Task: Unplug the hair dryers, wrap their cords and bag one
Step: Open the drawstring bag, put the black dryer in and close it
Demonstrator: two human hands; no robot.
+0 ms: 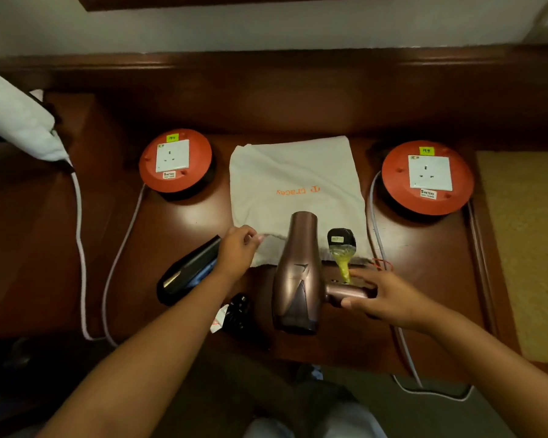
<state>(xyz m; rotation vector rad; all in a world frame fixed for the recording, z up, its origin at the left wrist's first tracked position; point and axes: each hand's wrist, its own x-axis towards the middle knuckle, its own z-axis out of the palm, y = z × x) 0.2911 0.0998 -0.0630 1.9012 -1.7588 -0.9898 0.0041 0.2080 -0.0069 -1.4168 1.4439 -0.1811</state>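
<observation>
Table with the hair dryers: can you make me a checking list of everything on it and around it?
Surface: dark polished wooden table.
Job's things: bronze metallic hair dryer, nozzle on the white cloth drawstring bag; black folded hair dryer left of it.
Clutter: two round orange extension reels, sockets empty.
Grips: left hand pinches the bag's near edge; right hand holds the bronze dryer's handle.
Cables: black plug with yellow-wrapped cord lies on the bag; second black plug near the front edge; pale reel cords trail off the table.
Surroundings: white wall, beige mat.
</observation>
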